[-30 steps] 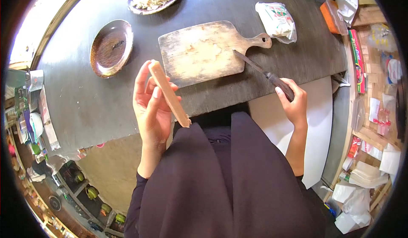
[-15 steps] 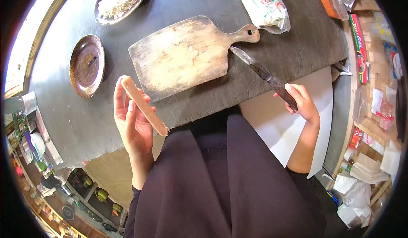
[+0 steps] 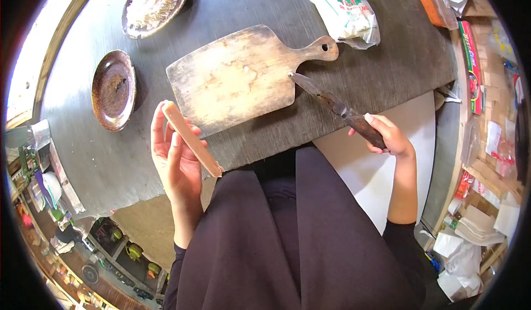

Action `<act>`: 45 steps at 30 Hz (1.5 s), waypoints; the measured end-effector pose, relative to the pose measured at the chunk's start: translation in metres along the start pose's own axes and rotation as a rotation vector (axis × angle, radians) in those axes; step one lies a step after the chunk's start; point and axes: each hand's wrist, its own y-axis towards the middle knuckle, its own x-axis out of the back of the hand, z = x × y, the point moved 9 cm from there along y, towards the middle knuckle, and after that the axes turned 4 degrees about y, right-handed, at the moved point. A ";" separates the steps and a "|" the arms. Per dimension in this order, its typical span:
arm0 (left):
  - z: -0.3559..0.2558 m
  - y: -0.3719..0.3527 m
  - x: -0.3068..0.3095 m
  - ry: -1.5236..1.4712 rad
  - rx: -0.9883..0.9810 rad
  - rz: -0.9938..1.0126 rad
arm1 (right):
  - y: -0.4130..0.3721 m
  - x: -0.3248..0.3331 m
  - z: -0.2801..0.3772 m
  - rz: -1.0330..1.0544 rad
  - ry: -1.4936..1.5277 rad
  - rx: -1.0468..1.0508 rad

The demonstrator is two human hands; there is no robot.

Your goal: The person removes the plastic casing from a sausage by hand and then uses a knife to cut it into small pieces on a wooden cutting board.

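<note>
My left hand point(image 3: 180, 169) holds a long pinkish-brown sausage point(image 3: 193, 141) between thumb and fingers, slanted over the table's near edge. In my right hand point(image 3: 395, 138) is the dark handle of a knife point(image 3: 335, 105). Its worn blade points up and left, with the tip at the right edge of the wooden cutting board point(image 3: 232, 83). Pale smears mark the board's surface, and its handle points to the right.
On the dark table point(image 3: 265, 130), a brown oval plate point(image 3: 113, 110) lies left of the board. Behind it is a plate of pale shredded food point(image 3: 155, 5). A white printed plastic bag point(image 3: 348, 16) sits at the back right. Shelves with packages point(image 3: 470, 66) line the right side.
The knife has shifted slightly left and down, its tip now at the board's edge. My left hand still holds the sausage, nearly unmoved. The view has tilted slightly.
</note>
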 end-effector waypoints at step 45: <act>0.007 -0.004 0.005 0.032 -0.012 -0.009 | -0.027 0.031 0.048 -0.585 -0.384 0.436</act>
